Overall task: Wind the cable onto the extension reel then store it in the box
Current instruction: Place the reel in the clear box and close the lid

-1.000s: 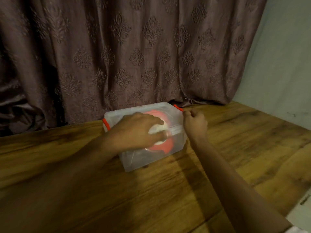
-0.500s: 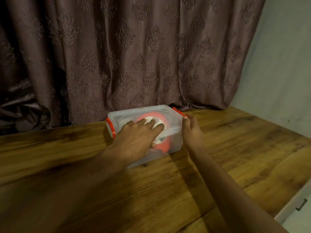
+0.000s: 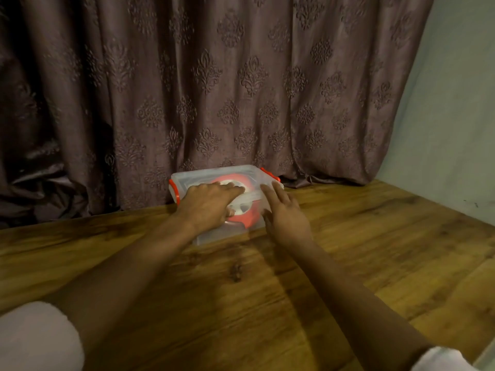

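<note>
Fingers [image 3: 227, 190] of the left hand [image 3: 207, 207] are laid flat and almost straight across the lid of the box [image 3: 187, 183]; nothing is gripped by them, and the lid is only pressed or touched. Directly beneath and just beyond these fingertips the extension reel [image 3: 249, 218] is seen through the clear plastic, its orange rim and pale hub lying flat inside the box. Part of the reel is hidden by the left hand. The cable itself cannot be made out through the lid.

The right hand [image 3: 285, 214] is held at the right end of the box, its fingers extended and slightly spread, the fingertips reaching onto the near right corner of the lid. Nothing is held in it. The reel lies just to the left of this hand, between the two hands.

The box is a translucent container with orange clips at its left and right ends. It is set on the wooden table [image 3: 375, 250], near the far edge, just in front of the patterned curtain [image 3: 241, 76]. A pale wall [image 3: 455, 116] is seen to the right. Light sleeves are visible at the bottom corners of the head view.
</note>
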